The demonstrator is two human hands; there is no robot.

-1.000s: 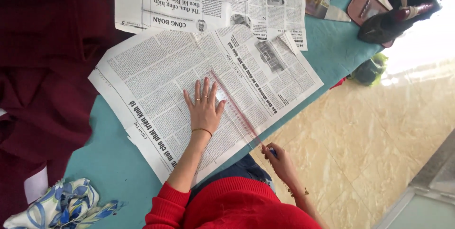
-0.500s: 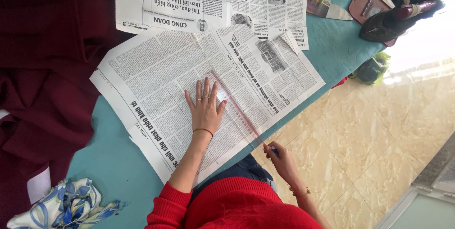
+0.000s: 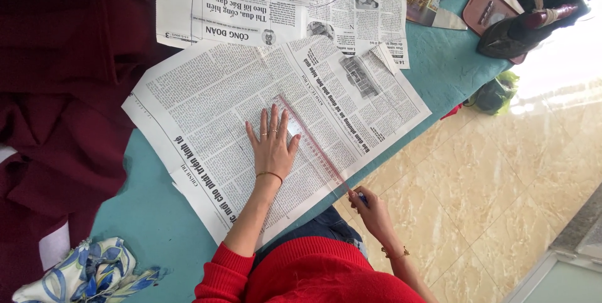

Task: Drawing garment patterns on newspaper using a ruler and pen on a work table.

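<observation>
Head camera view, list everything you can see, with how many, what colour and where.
Newspaper sheet: one, black on white, spread on the table under the hand.
Second newspaper: one, white, at the far edge.
Ruler: one, clear with a reddish edge, slanting across the sheet.
Table: one, teal top.
Dark red cloth: one, heaped at the image left.
Floral cloth: one, blue and white, bottom left corner.
Dark bag: one, top right of the table.
Floor: beige tiles, right.
Left hand: flat on the ruler and sheet.
Right hand: at the ruler's near end, holding a small blue-tipped pen or marker.
</observation>
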